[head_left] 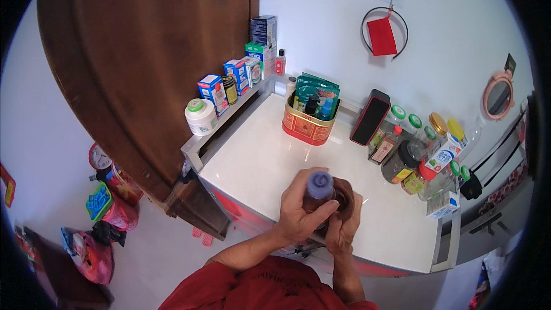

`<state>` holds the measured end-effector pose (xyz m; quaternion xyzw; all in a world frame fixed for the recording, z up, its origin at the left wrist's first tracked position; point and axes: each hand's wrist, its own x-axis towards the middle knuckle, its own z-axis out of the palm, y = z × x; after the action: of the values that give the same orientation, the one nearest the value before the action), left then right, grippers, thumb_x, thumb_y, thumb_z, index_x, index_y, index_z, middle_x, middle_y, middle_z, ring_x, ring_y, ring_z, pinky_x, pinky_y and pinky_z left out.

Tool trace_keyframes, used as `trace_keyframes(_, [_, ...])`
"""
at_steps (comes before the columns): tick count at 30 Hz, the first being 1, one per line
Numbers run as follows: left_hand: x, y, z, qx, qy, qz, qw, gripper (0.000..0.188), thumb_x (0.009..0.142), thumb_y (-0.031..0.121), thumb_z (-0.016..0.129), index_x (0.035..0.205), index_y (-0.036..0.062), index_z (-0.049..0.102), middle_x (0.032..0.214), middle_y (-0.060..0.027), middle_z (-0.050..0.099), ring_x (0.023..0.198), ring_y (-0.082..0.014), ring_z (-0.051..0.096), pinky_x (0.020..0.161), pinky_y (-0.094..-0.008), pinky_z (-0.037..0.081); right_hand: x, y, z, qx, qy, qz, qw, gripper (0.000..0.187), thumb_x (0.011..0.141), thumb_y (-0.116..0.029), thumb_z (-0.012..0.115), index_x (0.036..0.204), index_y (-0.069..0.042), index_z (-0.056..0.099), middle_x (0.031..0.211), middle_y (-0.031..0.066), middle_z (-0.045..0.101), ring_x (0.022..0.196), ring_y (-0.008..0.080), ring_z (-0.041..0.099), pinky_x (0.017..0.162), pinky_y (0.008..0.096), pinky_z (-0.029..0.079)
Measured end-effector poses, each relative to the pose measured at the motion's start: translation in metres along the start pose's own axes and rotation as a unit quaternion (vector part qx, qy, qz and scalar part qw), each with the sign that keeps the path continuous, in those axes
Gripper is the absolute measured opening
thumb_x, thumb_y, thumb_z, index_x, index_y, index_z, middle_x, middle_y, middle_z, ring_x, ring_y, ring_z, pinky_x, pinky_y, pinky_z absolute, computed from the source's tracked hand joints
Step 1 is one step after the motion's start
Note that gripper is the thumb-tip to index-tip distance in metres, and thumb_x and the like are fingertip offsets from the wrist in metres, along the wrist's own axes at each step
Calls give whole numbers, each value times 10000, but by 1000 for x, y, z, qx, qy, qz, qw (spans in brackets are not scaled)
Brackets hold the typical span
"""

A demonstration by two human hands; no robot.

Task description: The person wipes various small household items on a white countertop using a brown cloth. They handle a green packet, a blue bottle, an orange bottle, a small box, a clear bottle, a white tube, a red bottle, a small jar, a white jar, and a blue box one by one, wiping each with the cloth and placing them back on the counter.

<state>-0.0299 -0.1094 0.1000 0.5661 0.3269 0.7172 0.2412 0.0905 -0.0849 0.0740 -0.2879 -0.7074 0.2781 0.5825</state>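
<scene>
Near the front edge of the white cabinet top (252, 149), my two hands are together. My left hand (294, 213) is wrapped round a bottle with a purple-grey cap (319, 185); its body is mostly hidden by my fingers. Beside the bottle is a brown, round-rimmed thing (344, 190) with a dark hollow, like a cup or a pouch; I cannot tell which. My right hand (344, 231) grips it from the right side. Where the bottle and the brown thing meet is covered by my left thumb.
Behind my hands stand a red and gold tin (307, 128) with bottles and green packets and a black speaker (371, 117). Several jars (402, 162) crowd the right side. Boxes (213, 93) and a white tub (201, 117) line the left ledge. A brown door (155, 51) rises at left.
</scene>
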Motion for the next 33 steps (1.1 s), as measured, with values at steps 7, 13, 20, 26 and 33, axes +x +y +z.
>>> trace_keyframes(7, [3,-15,2,-19,20,4,1000,369,857,45,589,1204,-14,479,1078,-92,502,1012,-181,519,839,-269,450,28,-34,8,-138,-7,-169,976,452,856,-200,600,1231,34,507,1062,197,587,827,346,568,763,418,461])
trace_keyframes(13, [4,-27,-6,-91,40,14,995,333,848,48,575,1160,-36,491,1100,-100,488,1011,-173,506,894,-294,415,-3,8,12,42,1,30,999,617,843,-298,599,1305,64,409,1166,184,559,1039,265,562,898,369,434])
trace_keyframes(20, [11,-18,-13,-127,4,49,991,321,830,71,544,1119,-63,501,1050,-136,552,993,-191,539,891,-303,431,-21,20,10,396,-26,278,875,691,865,-423,587,1345,35,395,1239,136,527,1088,217,535,949,342,418])
trace_keyframes(26, [47,-16,-34,-114,48,-33,992,298,833,27,453,1125,-29,465,1032,-105,587,943,-144,553,875,-289,440,-16,17,-8,108,-56,292,949,203,881,-142,608,998,24,602,922,85,653,883,178,615,783,308,476])
trace_keyframes(33, [154,-39,-59,43,97,56,993,254,945,137,525,1175,30,503,1080,-41,556,959,-96,503,858,-261,422,-22,35,-13,-99,-12,133,986,220,821,-84,648,1023,-10,606,924,167,646,823,308,647,732,359,504])
